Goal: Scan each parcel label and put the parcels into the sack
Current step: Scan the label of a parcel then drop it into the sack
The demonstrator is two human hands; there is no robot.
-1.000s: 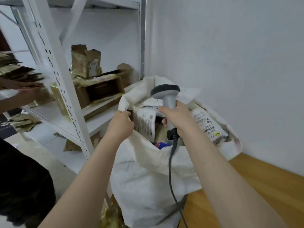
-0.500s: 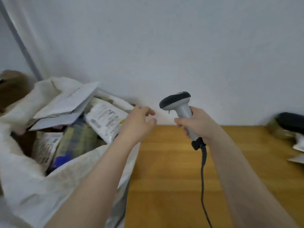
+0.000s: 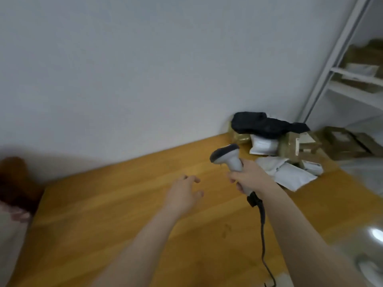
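Right hand (image 3: 251, 177) grips the scanner (image 3: 227, 157) by its handle, fingers curled round it. The scanner's dark head tilts up & left, above the wood table (image 3: 116, 208). Its black cable (image 3: 262, 228) drops from the handle base, runs along the right forearm & goes off the bottom edge. Left hand (image 3: 183, 193) holds nothing. It's palm down over the table, fingers loosely spread & a bit bent, just left of the right hand & not touching it. Can't tell if it touches the table top. The parcels (image 3: 269, 146) lie in a heap at the table's far right corner, against the wall (image 3: 145, 69), well apart from the left hand. A black bag (image 3: 265, 124) is on top, w/ a goldish packet (image 3: 240, 137) under its left end & a small white mailer (image 3: 264, 146) below it. A brown box (image 3: 294, 147) w/ a white label sits right of that. A flat white mailer (image 3: 290, 176) lies nearest the right hand, partly hidden behind the wrist. Labels are too blurred to read. The sack (image 3: 11, 241) shows only as a pale strip at the far left edge, below a blurry brown shape (image 3: 14, 183), w/ the whole table btwn it & the parcels. A white shelf rack (image 3: 339, 65) upper right holds more boxes, v. blurred. Glossy floor (image 3: 362, 204) lower right.
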